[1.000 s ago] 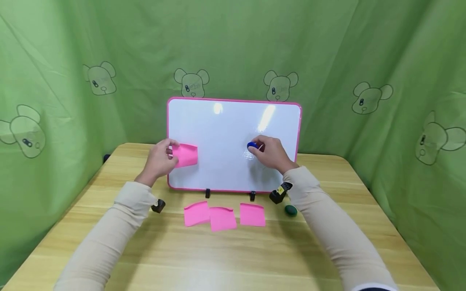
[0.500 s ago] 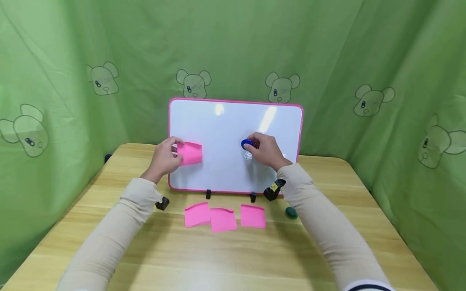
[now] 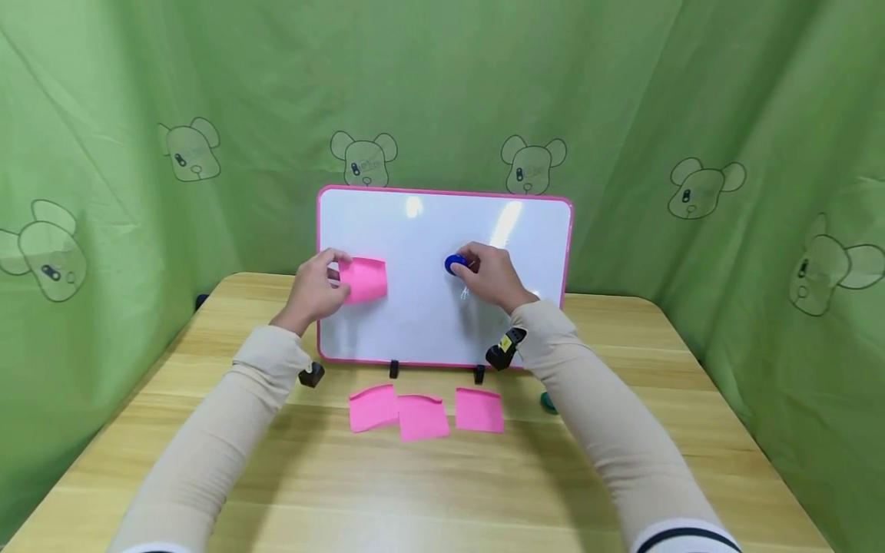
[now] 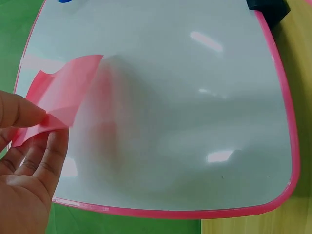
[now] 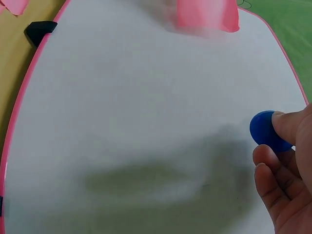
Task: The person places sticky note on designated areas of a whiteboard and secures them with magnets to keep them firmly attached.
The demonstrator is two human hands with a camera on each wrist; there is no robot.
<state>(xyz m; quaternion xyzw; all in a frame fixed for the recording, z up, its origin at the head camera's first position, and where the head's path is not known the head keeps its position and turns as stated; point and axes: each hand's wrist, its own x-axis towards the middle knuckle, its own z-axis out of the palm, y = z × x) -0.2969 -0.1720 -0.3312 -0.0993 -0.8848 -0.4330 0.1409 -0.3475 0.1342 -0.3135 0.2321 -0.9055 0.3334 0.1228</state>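
A whiteboard [image 3: 415,326] with a pink frame stands upright on the table. My left hand [image 3: 314,286] pinches a pink sticky note [image 3: 366,281] by its left side, in front of the board's left part. Seen from the left wrist, the note [image 4: 66,92] bows outward and stands apart from the board, thumb on one face and fingers behind. Between thumb and fingers my right hand [image 3: 491,275] holds a round blue magnet [image 3: 453,264], right of the board's middle. In the right wrist view the magnet [image 5: 265,129] appears in front of the board, its back hidden.
Several pink sticky notes lie on the table before the board, among them a left note [image 3: 373,409], a middle note [image 3: 423,418] and a right note [image 3: 479,411]. A green round magnet [image 3: 548,402] is partly hidden by my right sleeve. Black feet [image 3: 394,369] support the board.
My left hand has shifted right and slightly up with the sticky note. The right hand has carried the blue magnet left and a little up, toward the note.
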